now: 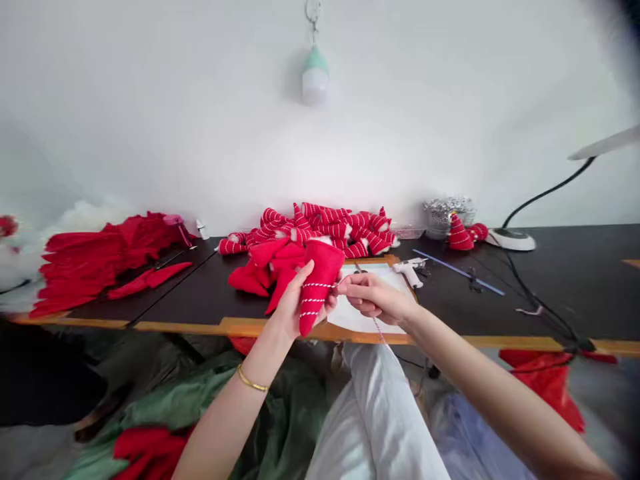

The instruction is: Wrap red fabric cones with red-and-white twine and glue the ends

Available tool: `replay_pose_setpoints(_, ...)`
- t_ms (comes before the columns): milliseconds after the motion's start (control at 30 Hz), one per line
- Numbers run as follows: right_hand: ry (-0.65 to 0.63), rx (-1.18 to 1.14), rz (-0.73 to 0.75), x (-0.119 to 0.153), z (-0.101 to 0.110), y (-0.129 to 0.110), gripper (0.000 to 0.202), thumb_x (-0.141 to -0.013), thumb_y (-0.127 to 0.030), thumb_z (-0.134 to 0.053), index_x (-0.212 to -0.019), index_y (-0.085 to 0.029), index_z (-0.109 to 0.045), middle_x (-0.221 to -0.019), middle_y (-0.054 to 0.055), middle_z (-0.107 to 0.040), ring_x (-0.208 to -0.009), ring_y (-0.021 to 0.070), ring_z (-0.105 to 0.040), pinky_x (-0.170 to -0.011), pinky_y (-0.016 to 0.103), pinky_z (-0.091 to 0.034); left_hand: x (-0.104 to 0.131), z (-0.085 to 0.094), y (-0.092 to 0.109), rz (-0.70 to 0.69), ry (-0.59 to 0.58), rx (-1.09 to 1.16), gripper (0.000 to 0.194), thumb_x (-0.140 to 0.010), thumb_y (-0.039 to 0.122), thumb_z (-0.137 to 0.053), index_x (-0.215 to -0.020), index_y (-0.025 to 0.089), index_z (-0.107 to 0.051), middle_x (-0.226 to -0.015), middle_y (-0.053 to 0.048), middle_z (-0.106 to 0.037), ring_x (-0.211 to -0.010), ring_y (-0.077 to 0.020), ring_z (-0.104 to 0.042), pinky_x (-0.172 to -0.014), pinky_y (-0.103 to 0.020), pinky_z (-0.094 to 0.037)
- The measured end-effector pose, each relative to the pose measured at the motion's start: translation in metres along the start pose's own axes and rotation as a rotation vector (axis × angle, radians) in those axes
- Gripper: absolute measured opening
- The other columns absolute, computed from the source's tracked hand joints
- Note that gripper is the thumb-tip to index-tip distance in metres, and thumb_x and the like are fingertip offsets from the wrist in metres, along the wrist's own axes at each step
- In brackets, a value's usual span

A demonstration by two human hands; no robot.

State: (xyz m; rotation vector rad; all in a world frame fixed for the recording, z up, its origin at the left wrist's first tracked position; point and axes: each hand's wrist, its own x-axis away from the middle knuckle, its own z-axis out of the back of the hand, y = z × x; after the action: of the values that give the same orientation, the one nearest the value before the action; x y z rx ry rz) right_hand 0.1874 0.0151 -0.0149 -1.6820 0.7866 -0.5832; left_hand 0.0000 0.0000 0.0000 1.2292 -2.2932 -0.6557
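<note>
My left hand (294,301) is wrapped round a red felt cone (323,263), which points down and shows white stuffing at its wide top end. Two rows of red-and-white cord run across the lower part of the cone. At the cone's right side, my right hand (373,293) pinches the cord, and its loose end (379,328) hangs below that hand towards my lap. Behind the hands lie plain red felt cones (250,277) and a heap of red cones wound with white-striped cord (345,227).
A white glue gun (411,272) lies right of a white sheet (350,317) on the dark table (550,287). Further right are a blue stick (457,272), a tub of silver tinsel (450,215) and a lamp base (513,239). Stacked red felt (95,257) covers the left side.
</note>
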Motion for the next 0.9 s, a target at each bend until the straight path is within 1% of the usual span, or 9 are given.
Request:
replay_pose_setpoints(133,0.073,0.027,0.073,0.019,-0.017,0.020,0.035,-0.077,-0.046,-0.076,-0.072,-0.016,-0.058,-0.049,-0.011,-0.034,-0.039,0.0023,-0.016,-0.037,0.020,-0.008,0.012,0.008,-0.029,-0.041,0.079,0.032,0.043,-0.092,0.050,-0.056,-0.108,0.011,-0.065,-0.085,-0.013,-0.072,-0.072,-0.0212,-0.069,-0.068,-0.033,-0.059)
replay_pose_setpoints(233,0.114,-0.011,0.089,0.031,-0.028,0.037,0.036,-0.075,-0.047,-0.077,-0.071,-0.017,-0.058,-0.048,-0.011,-0.035,-0.040,0.0030,-0.017,-0.037,0.021,-0.009,0.018,0.015,-0.049,-0.108,0.163,0.037,0.036,-0.089,0.048,-0.061,-0.100,0.014,-0.067,-0.076,-0.007,-0.071,-0.064,-0.0179,-0.066,-0.065,-0.030,-0.058)
replay_pose_setpoints(333,0.165,-0.062,0.098,0.040,-0.033,0.051,0.036,-0.075,-0.047,-0.078,-0.073,-0.017,-0.058,-0.048,-0.011,-0.035,-0.040,0.0032,-0.016,-0.038,0.022,-0.008,0.020,0.018,-0.067,-0.162,0.243,0.003,0.035,-0.091,0.047,-0.060,-0.096,0.014,-0.068,-0.067,-0.004,-0.068,-0.054,-0.0148,-0.062,-0.058,-0.027,-0.055)
replay_pose_setpoints(467,0.228,-0.064,0.123,0.050,-0.030,0.061,0.037,-0.074,-0.048,-0.078,-0.075,-0.017,-0.059,-0.049,-0.010,-0.040,-0.040,0.0030,-0.018,-0.039,0.022,-0.008,0.023,0.016,-0.084,-0.219,0.344,0.001,0.024,-0.094,0.033,-0.055,-0.102,0.014,-0.067,-0.074,-0.004,-0.072,-0.058,-0.0143,-0.065,-0.059,-0.025,-0.055)
replay_pose_setpoints(533,0.257,-0.046,0.119,0.053,-0.028,0.066,0.038,-0.073,-0.050,-0.078,-0.076,-0.016,-0.061,-0.053,-0.007,-0.049,-0.040,0.0029,-0.021,-0.039,0.023,-0.009,0.024,0.014,-0.089,-0.235,0.342,0.011,0.023,-0.093,0.032,-0.057,-0.103,0.014,-0.067,-0.077,-0.004,-0.073,-0.062,-0.0162,-0.067,-0.063,-0.028,-0.056)
replay_pose_setpoints(633,0.297,0.009,0.116,0.057,-0.025,0.073,0.041,-0.071,-0.052,-0.079,-0.078,-0.015,-0.063,-0.061,-0.003,-0.059,-0.041,0.0031,-0.026,-0.039,0.023,-0.010,0.024,0.011,-0.096,-0.233,0.294,-0.044,0.033,-0.087,0.041,-0.064,-0.106,0.014,-0.066,-0.079,-0.006,-0.072,-0.061,-0.0179,-0.067,-0.063,-0.031,-0.057)
replay_pose_setpoints(767,0.335,0.036,0.123,0.066,-0.027,0.076,0.041,-0.069,-0.053,-0.079,-0.077,-0.015,-0.065,-0.058,-0.005,-0.053,-0.043,0.0036,-0.024,-0.040,0.023,-0.011,0.021,0.009,-0.108,-0.359,0.334,-0.160,0.041,-0.076,0.026,-0.079,-0.113,0.020,-0.062,-0.086,-0.002,-0.072,-0.065,-0.0136,-0.067,-0.064,-0.023,-0.054)
replay_pose_setpoints(833,0.359,0.031,0.113,0.071,-0.028,0.074,0.042,-0.069,-0.054,-0.079,-0.075,-0.015,-0.064,-0.055,-0.007,-0.048,-0.043,0.0036,-0.022,-0.040,0.023,-0.010,0.019,0.007,-0.113,-0.389,0.346,-0.189,0.045,-0.074,0.025,-0.080,-0.114,0.020,-0.061,-0.087,-0.001,-0.071,-0.066,-0.0134,-0.067,-0.063,-0.023,-0.054)
replay_pose_setpoints(900,0.379,0.026,0.101,0.076,-0.029,0.073,0.042,-0.069,-0.054,-0.079,-0.073,-0.016,-0.063,-0.052,-0.008,-0.043,-0.043,0.0037,-0.019,-0.040,0.023,-0.009,0.018,0.005,-0.115,-0.378,0.350,-0.179,0.046,-0.073,0.026,-0.080,-0.115,0.020,-0.060,-0.085,-0.001,-0.071,-0.064,-0.0137,-0.067,-0.060,-0.023,-0.053)
